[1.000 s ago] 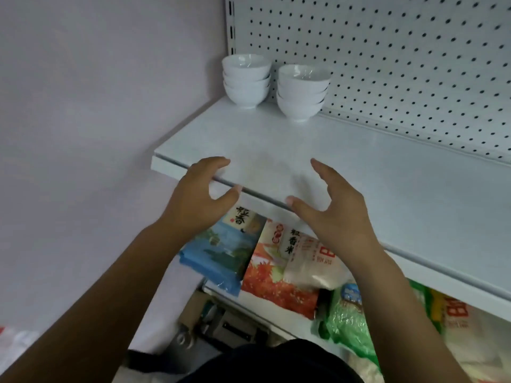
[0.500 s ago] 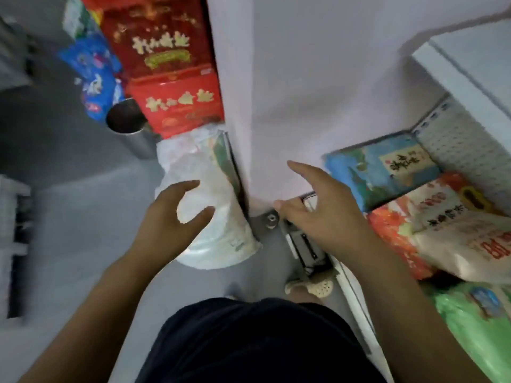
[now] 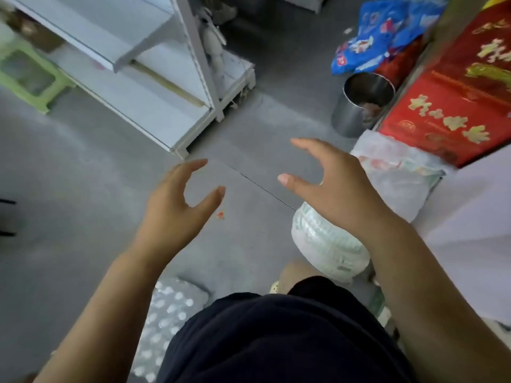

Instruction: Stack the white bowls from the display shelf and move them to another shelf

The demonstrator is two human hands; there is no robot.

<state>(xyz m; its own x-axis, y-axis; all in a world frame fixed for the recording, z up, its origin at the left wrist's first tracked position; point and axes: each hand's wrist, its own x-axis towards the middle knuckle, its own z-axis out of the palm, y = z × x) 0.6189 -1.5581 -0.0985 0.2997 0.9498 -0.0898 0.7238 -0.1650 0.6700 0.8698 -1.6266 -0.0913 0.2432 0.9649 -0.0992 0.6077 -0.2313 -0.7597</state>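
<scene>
The left hand (image 3: 177, 205) and right hand (image 3: 331, 189) hovered over the grey floor (image 3: 83, 175), fingers loosely spread, gripping nothing. No white bowls showed, so their direction from either hand could not be told. A white metal shelf unit (image 3: 154, 87) stood far left, nearer the left hand.

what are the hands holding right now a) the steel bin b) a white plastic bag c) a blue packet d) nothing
D: the left hand and the right hand both hover with fingers spread over the grey floor, nothing in either grip.
</scene>
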